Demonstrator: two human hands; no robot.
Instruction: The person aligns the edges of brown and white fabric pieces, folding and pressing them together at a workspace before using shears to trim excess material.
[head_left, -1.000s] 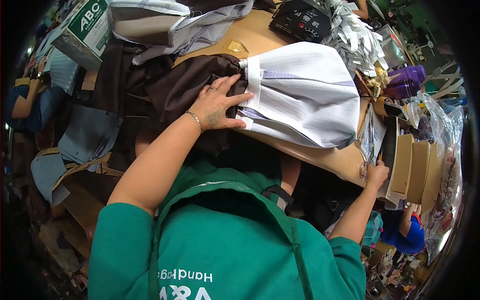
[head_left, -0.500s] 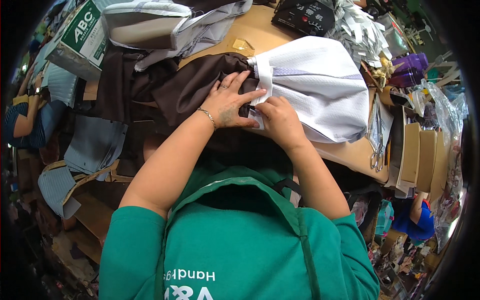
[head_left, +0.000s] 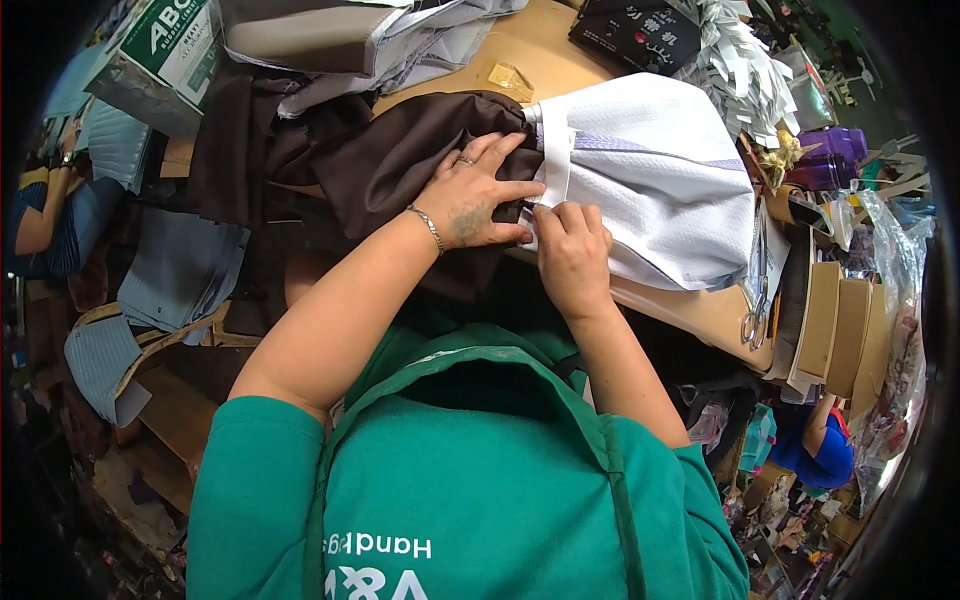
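A white textured fabric piece [head_left: 665, 200] with a lilac stripe lies on the table, joined to or laid against dark brown cloth [head_left: 385, 155] on its left. A narrow white strip [head_left: 557, 150] runs along the seam between them. My left hand [head_left: 470, 200] rests flat on the brown cloth, fingers spread, the index fingertip reaching the strip. Beside it my right hand [head_left: 575, 255] has its fingers closed at the strip's lower end. A small dark bit shows between the two hands; what it is I cannot tell.
Behind lie grey fabric pieces [head_left: 420, 50], a yellowish block [head_left: 508, 80] and a black packet [head_left: 630, 35]. Scissors [head_left: 757, 310] lie at the table's right edge, near cardboard pieces [head_left: 822, 320]. White strips hang in a bunch [head_left: 735, 75]. A green-white tin [head_left: 170, 60] stands at left.
The view has shifted slightly, so the table things sit a little differently. My right hand has turned more upright, its knuckles now over the strip's lower end. My left hand stays flat.
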